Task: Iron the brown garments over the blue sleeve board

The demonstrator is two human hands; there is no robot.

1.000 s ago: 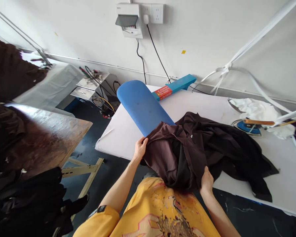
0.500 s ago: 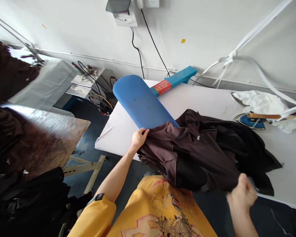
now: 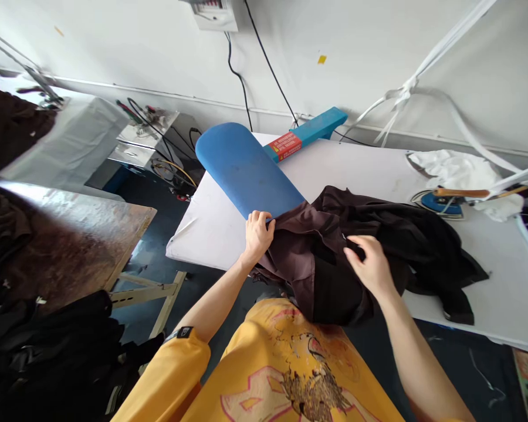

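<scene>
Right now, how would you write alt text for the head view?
A person's left hand holds a dark garment covering part of a blue board; the right hand is open over the garment. An iron sits farther right on the white table.

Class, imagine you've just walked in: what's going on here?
A person is handling a dark garment at a white table. The left hand grips its edge beside the blue board, whose far end is uncovered. The right hand is over the garment, fingers spread; whether it touches is unclear. An iron sits off to the right.
</scene>
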